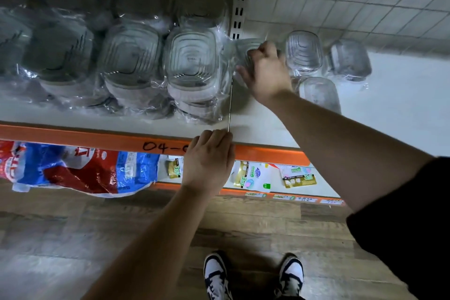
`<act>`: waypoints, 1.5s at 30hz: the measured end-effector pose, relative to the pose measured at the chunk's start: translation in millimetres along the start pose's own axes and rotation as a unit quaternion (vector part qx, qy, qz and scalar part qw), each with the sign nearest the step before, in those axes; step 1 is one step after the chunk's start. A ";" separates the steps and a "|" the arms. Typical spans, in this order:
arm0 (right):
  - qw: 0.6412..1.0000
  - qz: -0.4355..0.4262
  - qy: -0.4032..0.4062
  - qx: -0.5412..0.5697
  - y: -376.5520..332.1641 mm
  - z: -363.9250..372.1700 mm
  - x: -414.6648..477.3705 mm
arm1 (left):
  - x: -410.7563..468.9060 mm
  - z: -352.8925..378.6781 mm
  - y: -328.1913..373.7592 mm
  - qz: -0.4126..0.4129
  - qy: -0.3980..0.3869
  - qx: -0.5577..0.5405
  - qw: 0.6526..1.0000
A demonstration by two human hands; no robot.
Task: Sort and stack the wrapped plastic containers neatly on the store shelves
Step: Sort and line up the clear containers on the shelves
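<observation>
Several clear plastic containers wrapped in film lie stacked on the white shelf, a row of them at the left, one of which is next to a thin metal divider rod. My left hand grips the front end of the rod at the shelf's orange edge. My right hand reaches to the back, its fingers curled on a small wrapped container beside the rod. Three more small containers lie loose to the right.
A slotted upright post and tiled wall stand behind the shelf. The orange price strip bears a handwritten code. Below, a lower shelf holds a red-blue bag and small packets. My shoes are on the wooden floor.
</observation>
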State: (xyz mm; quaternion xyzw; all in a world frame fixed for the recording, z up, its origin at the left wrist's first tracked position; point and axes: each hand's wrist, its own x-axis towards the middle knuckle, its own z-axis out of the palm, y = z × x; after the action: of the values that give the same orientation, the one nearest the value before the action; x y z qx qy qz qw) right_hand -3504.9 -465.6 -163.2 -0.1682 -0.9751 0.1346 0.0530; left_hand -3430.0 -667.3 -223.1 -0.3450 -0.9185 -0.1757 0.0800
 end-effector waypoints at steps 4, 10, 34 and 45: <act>0.999 0.021 0.028 -0.009 -7.2 1.9 18.5 | 1.0 -0.4 -3.0 0.013 -0.008 -0.009 1.000; 1.000 0.007 -0.010 -0.017 -0.9 9.7 21.7 | 12.6 -4.7 -5.0 0.022 -0.021 0.007 0.999; 0.985 -0.016 0.171 0.033 53.0 -201.2 -261.1 | 9.4 -178.9 156.1 0.130 -0.057 -0.051 0.989; 0.927 0.043 0.372 0.014 147.7 -343.6 -286.8 | 94.2 -255.6 305.9 0.300 0.124 -0.131 0.937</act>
State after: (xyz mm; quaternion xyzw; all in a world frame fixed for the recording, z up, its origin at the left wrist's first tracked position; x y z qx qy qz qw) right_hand -3138.5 -345.7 108.0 -0.2469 -0.8752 0.0779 0.4086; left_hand -3291.5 -492.7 120.6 -0.5870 -0.7243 -0.3037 0.1964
